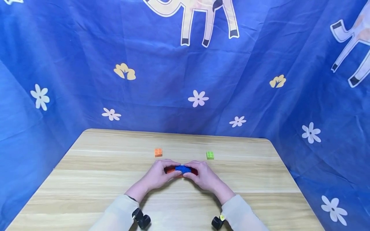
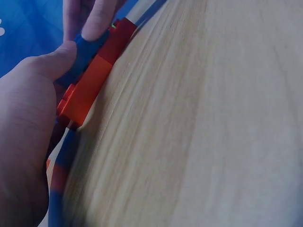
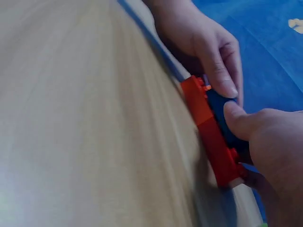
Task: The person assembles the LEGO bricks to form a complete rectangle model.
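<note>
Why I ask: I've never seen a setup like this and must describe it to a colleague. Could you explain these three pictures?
There is no robot here, just a person's bare left hand and right hand. The big picture comes from a camera worn on the head, looking forward and down. The two smaller ones come from cameras worn on the wrists, each looking at that hand's work.

On the wooden table, beyond the hands, lie a small orange brick and a green brick. Both hands grip a stack of bricks: a blue brick on top, spanning an orange-red brick and a red brick placed end to end. Patterned blue cloth hangs behind.
</note>
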`<state>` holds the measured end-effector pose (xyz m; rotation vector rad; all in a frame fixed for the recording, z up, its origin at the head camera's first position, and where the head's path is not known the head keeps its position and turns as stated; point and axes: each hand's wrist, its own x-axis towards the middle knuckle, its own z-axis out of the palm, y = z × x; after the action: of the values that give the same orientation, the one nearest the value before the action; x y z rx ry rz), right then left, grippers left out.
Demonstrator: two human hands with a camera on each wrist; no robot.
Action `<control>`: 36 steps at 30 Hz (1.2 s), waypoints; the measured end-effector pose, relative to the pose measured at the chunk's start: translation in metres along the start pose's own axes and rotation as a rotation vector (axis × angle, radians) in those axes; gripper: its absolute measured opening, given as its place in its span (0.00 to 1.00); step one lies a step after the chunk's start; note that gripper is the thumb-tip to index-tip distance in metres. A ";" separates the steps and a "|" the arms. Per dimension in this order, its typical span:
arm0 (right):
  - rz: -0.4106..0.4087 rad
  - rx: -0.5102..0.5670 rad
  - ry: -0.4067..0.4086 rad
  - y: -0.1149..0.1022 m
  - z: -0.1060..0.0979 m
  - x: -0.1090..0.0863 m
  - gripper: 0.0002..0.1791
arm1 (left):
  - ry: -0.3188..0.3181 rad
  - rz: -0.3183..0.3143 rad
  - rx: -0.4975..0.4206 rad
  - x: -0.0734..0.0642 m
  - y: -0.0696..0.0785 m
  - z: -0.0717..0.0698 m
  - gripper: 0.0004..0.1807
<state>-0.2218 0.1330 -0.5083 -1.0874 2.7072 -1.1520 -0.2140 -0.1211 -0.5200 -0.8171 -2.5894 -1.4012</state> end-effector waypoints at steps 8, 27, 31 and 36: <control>0.084 0.111 0.041 0.005 -0.005 -0.003 0.18 | -0.020 -0.007 -0.010 0.000 0.002 -0.003 0.19; 0.032 0.092 0.082 0.014 0.002 -0.001 0.17 | -0.011 -0.054 0.003 0.000 -0.001 -0.004 0.18; 0.035 0.103 0.103 0.015 0.005 -0.003 0.16 | -0.009 -0.040 0.007 -0.001 0.000 -0.003 0.18; 0.034 0.124 0.132 0.015 0.008 -0.003 0.15 | -0.011 -0.025 0.009 -0.001 0.000 -0.003 0.18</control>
<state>-0.2263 0.1374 -0.5242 -0.9787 2.6929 -1.4125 -0.2134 -0.1236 -0.5184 -0.7958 -2.6212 -1.3938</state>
